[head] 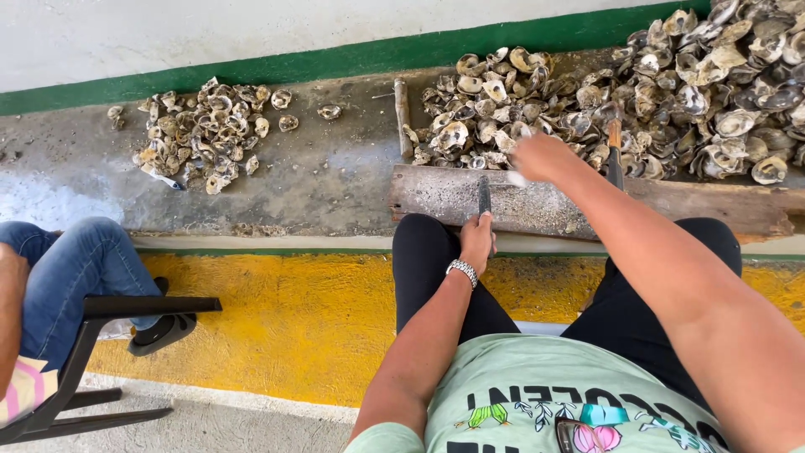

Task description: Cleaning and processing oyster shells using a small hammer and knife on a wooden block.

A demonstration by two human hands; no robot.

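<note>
My left hand [477, 238] grips the handle of a short dark knife [484, 196] whose blade rests on a worn wooden plank [444, 195] in front of my knees. My right hand [541, 157] reaches forward over the plank's far edge to the big pile of oyster shells [671, 92]; its fingers are blurred and seem closed on something pale, which I cannot make out. A second tool with an orange-brown handle [615, 151] stands against the plank beside my right forearm.
A smaller heap of empty shells [205, 134] lies to the left on the wet concrete ledge [327, 172]. A yellow painted kerb [277, 310] runs below it. Another person in blue jeans [67, 268] sits on a black chair [117, 335] at my left.
</note>
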